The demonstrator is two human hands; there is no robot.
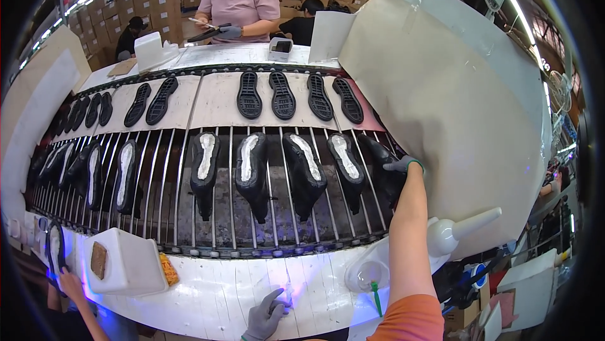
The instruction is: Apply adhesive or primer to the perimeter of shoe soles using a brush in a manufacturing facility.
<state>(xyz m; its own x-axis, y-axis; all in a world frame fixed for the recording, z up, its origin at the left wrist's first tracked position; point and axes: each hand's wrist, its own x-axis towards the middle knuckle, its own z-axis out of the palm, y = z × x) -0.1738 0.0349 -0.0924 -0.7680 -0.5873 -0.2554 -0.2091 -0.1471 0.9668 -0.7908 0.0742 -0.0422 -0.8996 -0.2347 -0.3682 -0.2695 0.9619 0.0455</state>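
Note:
My right hand (401, 164), in a grey glove, reaches to the conveyor's right end. Its fingers are closed on the side of a black shoe upper (382, 156) lying there. Over the white table's front edge, my left hand (267, 317), also gloved in grey, holds nothing; its fingers are bent but apart. Along the metal bars lie several more black shoe uppers (307, 183), bottoms up, with whitish bottoms showing. Black ridged soles (249, 95) rest on pale boards beyond them.
A white squeeze bottle (443, 236) and a clear cup (367, 276) with a green-handled brush (376, 297) stand by my right forearm. A large pale panel (460, 102) rises at right. At left are a white box (123, 259) and a co-worker's hand (70, 283). Across, a person handles a sole.

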